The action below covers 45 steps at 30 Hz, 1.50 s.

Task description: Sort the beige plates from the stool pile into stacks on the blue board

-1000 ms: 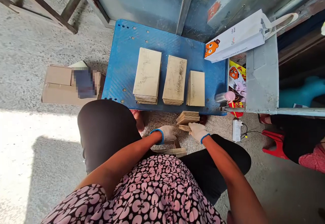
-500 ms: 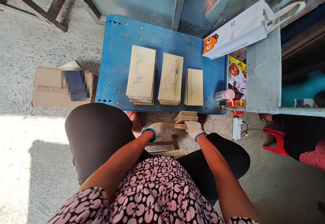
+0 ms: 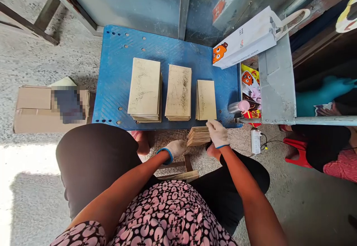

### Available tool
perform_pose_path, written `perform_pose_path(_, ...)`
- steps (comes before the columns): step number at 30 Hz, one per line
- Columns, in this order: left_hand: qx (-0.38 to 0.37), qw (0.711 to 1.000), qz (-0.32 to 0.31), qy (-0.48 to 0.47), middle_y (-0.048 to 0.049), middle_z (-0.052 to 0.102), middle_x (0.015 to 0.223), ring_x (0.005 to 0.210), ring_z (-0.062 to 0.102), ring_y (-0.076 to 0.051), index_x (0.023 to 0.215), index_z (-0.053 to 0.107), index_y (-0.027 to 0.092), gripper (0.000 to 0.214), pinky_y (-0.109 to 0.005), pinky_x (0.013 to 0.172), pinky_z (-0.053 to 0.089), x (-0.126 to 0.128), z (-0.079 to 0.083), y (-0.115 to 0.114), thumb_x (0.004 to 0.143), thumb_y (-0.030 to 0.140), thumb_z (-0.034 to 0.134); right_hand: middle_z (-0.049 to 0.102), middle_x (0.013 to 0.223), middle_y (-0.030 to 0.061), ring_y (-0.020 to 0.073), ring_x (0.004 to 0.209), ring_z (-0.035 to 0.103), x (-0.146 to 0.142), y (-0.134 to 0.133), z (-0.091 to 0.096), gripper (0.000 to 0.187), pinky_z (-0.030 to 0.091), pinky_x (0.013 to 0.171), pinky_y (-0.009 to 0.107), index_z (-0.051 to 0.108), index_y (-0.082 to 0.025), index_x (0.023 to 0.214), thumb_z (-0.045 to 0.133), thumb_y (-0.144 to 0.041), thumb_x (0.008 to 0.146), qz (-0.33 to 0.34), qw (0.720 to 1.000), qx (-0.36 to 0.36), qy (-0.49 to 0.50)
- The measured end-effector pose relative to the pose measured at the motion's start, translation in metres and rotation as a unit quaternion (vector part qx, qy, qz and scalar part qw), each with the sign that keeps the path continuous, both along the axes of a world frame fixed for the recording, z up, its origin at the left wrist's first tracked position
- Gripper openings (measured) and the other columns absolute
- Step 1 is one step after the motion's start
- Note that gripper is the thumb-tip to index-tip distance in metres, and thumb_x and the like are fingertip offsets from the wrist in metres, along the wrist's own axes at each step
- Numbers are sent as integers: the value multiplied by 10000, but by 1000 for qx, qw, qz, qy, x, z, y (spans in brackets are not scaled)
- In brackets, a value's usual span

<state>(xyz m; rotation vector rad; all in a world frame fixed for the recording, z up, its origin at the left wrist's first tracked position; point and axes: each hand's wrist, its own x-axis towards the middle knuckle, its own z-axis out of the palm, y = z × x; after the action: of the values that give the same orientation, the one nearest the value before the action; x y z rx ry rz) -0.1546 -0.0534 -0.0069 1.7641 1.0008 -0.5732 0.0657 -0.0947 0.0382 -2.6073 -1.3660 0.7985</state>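
Note:
My right hand (image 3: 218, 133), in a white glove with a blue cuff, is closed on a fanned stack of thin wooden sheets (image 3: 198, 136) held just below the front edge of a blue pallet (image 3: 117, 74). My left hand (image 3: 175, 148), gloved the same way, hangs lower and to the left of that stack, fingers curled, and I cannot make out anything in it. Three stacks of tan sheets lie side by side on the pallet: a large left stack (image 3: 145, 89), a middle stack (image 3: 179, 92) and a smaller right stack (image 3: 206, 99).
A cardboard box (image 3: 33, 108) lies left of the pallet on the concrete floor. A white paper bag (image 3: 245, 39) leans on a grey metal bin (image 3: 276, 82) at the right. A power strip (image 3: 255, 141) and a red stool (image 3: 297, 153) sit nearby; another person's clothing shows at far right.
My right hand has lifted the fanned stack of sheets up toward the pallet's front edge. My left hand has stayed low and shifted slightly right. The camera has tilted.

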Motion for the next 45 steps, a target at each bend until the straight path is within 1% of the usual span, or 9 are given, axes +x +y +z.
perform_pose_path(3, -6, 997, 30, -65, -72, 632, 1313, 1205, 590, -212, 1302, 593, 204, 433, -253, 1017, 421, 35, 18, 7, 885, 306, 536, 655, 1195, 38, 212, 1090, 594, 29, 26, -6, 403, 449, 946, 312, 606, -266, 1241, 447, -444, 916, -119, 992, 17, 27)
perform_pose_path(5, 7, 994, 64, -93, -70, 601, 1354, 1234, 568, -198, 1364, 538, 197, 482, -238, 1040, 401, 62, 27, 19, 888, 276, 530, 604, 1296, 66, 229, 1163, 559, 46, 42, -14, 494, 425, 999, 335, 539, -231, 1340, 478, -422, 888, -160, 986, 5, 36)
perform_pose_path(9, 21, 982, 167, -90, -121, 599, 1344, 1252, 554, -224, 1358, 513, 145, 503, -253, 1031, 416, 106, 31, 50, 876, 277, 572, 559, 1350, 107, 260, 1215, 514, 65, 67, -32, 519, 406, 1021, 353, 519, -197, 1353, 462, -408, 883, -165, 985, -26, 35)
perform_pose_path(13, -11, 970, 231, -79, -129, 667, 1220, 1121, 633, -224, 1292, 514, 136, 434, -262, 920, 479, 129, 24, 74, 868, 210, 574, 612, 1251, 104, 256, 1130, 547, 71, 82, -48, 401, 429, 978, 353, 601, -204, 1199, 423, -373, 882, -150, 986, -47, 55)
perform_pose_path(18, -34, 958, 281, -46, -147, 667, 1201, 1094, 645, -218, 1281, 488, 122, 467, -241, 873, 488, 139, 14, 84, 834, 175, 609, 680, 1082, 61, 195, 926, 602, 75, 93, -68, 345, 486, 820, 275, 640, -222, 1108, 420, -344, 873, -165, 976, -37, 137)
perform_pose_path(24, -55, 948, 310, -49, -160, 662, 1200, 1085, 646, -233, 1284, 471, 113, 499, -254, 850, 500, 143, 4, 85, 814, 173, 624, 693, 1067, 75, 182, 867, 618, 76, 95, -86, 372, 490, 753, 253, 664, -201, 1105, 432, -372, 870, -203, 967, -28, 153)
perform_pose_path(31, -57, 935, 348, -35, -138, 679, 1161, 1095, 647, -236, 1219, 506, 143, 444, -266, 870, 506, 147, -1, 85, 795, 178, 634, 712, 1013, 56, 197, 832, 642, 68, 99, -80, 338, 500, 689, 259, 695, -214, 1041, 517, -391, 814, -230, 962, -31, 146)
perform_pose_path(40, -76, 913, 399, -45, -121, 674, 1193, 1081, 647, -212, 1276, 495, 135, 510, -234, 862, 498, 147, 9, 85, 788, 180, 636, 722, 990, 81, 222, 861, 654, 69, 106, -75, 358, 507, 698, 274, 726, -193, 1027, 522, -385, 804, -243, 958, -41, 147)
perform_pose_path(45, -82, 898, 429, -56, -125, 672, 1199, 1066, 647, -215, 1288, 486, 111, 534, -241, 843, 498, 148, 10, 83, 780, 183, 632, 719, 1006, 111, 233, 846, 658, 69, 105, -78, 410, 497, 714, 296, 718, -181, 1068, 503, -439, 834, -210, 969, -68, 107)
